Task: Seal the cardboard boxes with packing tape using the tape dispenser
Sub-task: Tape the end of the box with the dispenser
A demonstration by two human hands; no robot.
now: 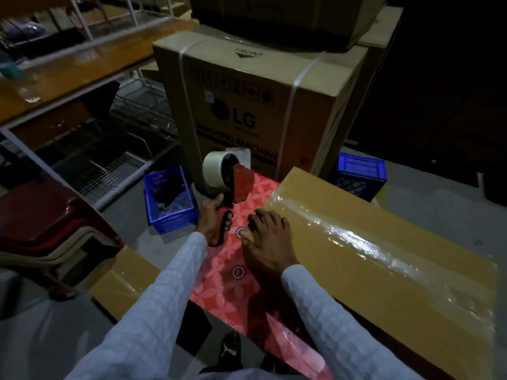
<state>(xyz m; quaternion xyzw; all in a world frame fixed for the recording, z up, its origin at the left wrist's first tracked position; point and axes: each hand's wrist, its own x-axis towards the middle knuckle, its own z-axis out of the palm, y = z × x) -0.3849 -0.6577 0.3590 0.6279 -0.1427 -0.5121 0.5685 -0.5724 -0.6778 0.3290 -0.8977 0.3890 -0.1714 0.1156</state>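
Tape dispenser [230, 185]: upright, long axis rising from its black handle to the tape roll [216, 171] at the far end, red plate facing the flat cardboard box [384, 242]; just left of that box's near-left corner, above the red patterned worktop [227, 286]. Left hand [212, 220]: grip wrapped around the handle, dispenser body projecting beyond the fist. Right hand [267, 242]: grip spread, fingers flat on the box's taped left end.

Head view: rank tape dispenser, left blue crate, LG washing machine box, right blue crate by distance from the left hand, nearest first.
1. Tape dispenser: gripped in the left hand.
2. Left blue crate: on the floor just left of that hand.
3. LG washing machine box: behind, straight ahead.
4. Right blue crate: far right, beyond the taped box.
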